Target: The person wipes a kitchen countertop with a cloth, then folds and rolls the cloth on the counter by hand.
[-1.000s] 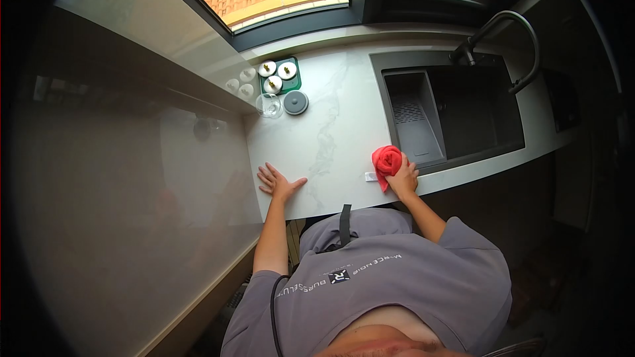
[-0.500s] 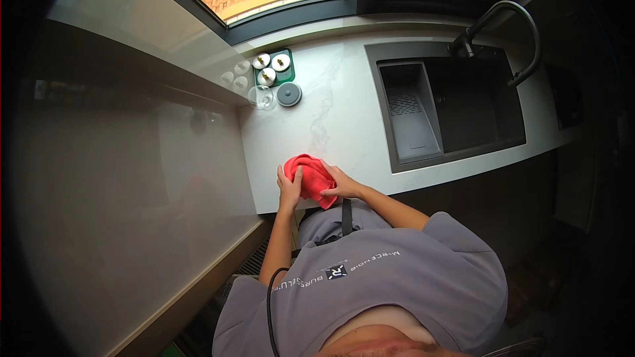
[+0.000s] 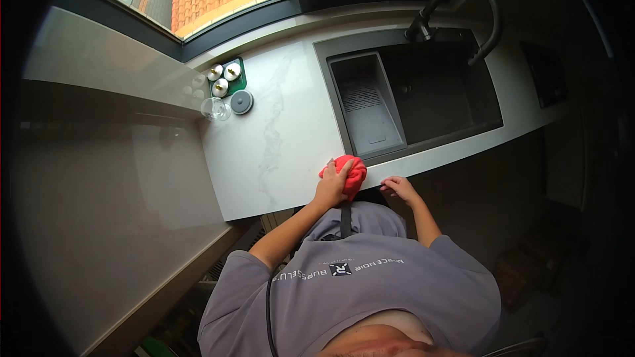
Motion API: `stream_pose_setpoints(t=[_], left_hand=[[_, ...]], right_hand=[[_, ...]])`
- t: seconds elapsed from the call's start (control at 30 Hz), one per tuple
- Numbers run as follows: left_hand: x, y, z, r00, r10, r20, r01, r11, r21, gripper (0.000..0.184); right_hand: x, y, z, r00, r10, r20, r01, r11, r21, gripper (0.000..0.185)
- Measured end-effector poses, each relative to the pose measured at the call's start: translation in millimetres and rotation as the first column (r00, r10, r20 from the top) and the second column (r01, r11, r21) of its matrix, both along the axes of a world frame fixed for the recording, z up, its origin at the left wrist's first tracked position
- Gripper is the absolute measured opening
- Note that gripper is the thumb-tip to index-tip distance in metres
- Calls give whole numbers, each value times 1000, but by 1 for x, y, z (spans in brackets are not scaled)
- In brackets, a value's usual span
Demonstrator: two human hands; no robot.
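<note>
A bunched red cloth [image 3: 355, 173] is at the counter's front edge, close to the sink's near left corner. My left hand [image 3: 332, 187] is wrapped around it from the left, with fingers and thumb pressed into the folds. Apart from the cloth, my right hand [image 3: 399, 189] hangs at the front edge of the counter, to the right. Its fingers are loosely bent and slightly spread, with nothing visible in them.
A dark sink [image 3: 430, 149] with a grey drainer insert [image 3: 370, 116] is set in the white counter [image 3: 291, 125]; a curved faucet [image 3: 493, 6] arches over it. At the back left are a green tray [image 3: 241, 83] with white-lidded containers, a grey round lid [image 3: 242, 101] and a clear glass [image 3: 213, 109].
The view has shifted right. My right hand has let go of the red cloth and moved away to the right. My left hand keeps the cloth, now nearer the sink.
</note>
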State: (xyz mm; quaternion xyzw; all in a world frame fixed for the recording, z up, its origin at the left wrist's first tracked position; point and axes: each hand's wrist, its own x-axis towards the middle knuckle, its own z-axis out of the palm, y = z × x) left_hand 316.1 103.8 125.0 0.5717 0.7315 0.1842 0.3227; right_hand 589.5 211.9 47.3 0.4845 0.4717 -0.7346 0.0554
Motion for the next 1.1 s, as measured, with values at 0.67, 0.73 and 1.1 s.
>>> stream_pose_setpoints(t=[0.67,0.73,1.1], left_hand=[[-143,-55,6,867,421,-268,-450,892,-54,102],[-206,-105,-7,652,630,-423,-696,718,-3,105],[-143,-52,-17,624,727,-286,-753,657,29,105]], right_hand=[[63,-27,-20,902,-412,131,403,911,90,26],[60,-20,-18,914,-394,101,385,918,98,27],[29,12,-7,736,-643,-210,567,756,-326,40]])
